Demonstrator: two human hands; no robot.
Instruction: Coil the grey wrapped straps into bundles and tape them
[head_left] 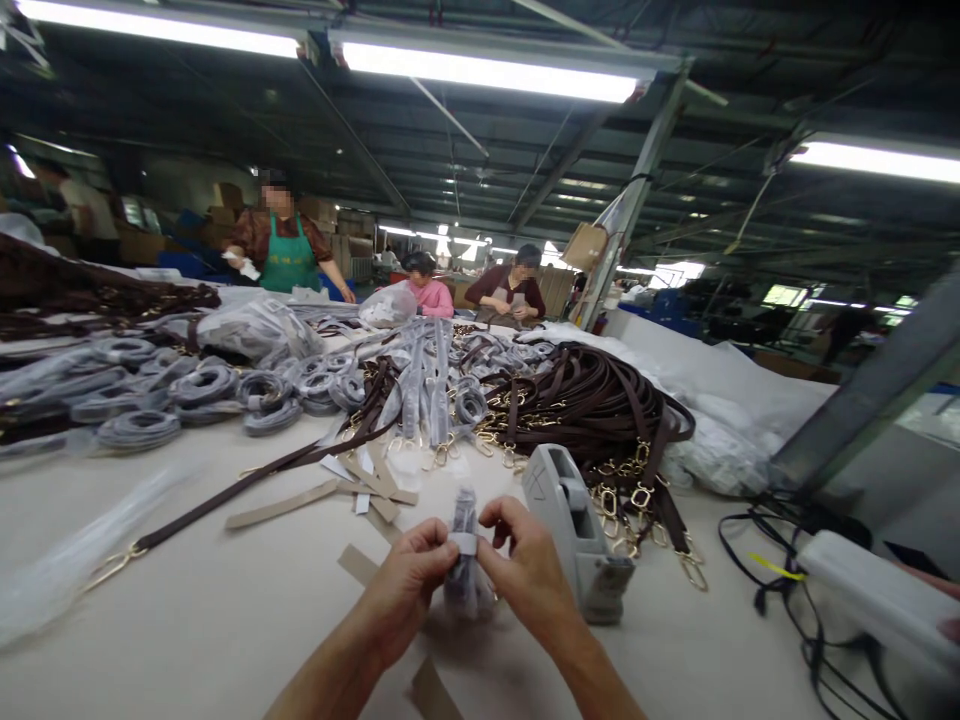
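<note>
A coiled strap in clear wrapping (pixel 466 590) stands upright between my hands, above the table near its front. Around its middle runs a pale band (pixel 464 544). My left hand (pixel 409 578) pinches the bundle and band from the left, thumb on the band. From the other side, my right hand (pixel 529 560) grips its edge with thumb and fingers curled. Right beside that hand stands a grey tape dispenser (pixel 577 530). Beige and white strips (pixel 371 485) lie loose beyond my left hand, and another beige strip (pixel 433 692) is below the bundle.
Wrapped coils (pixel 202 385) cover the far left of the table. A pile of dark brown straps with gold clasps (pixel 592 400) lies behind the dispenser. One brown strap (pixel 225 510) stretches left. Black cables (pixel 787 590) and a pale device (pixel 877 590) are right. Several people work behind.
</note>
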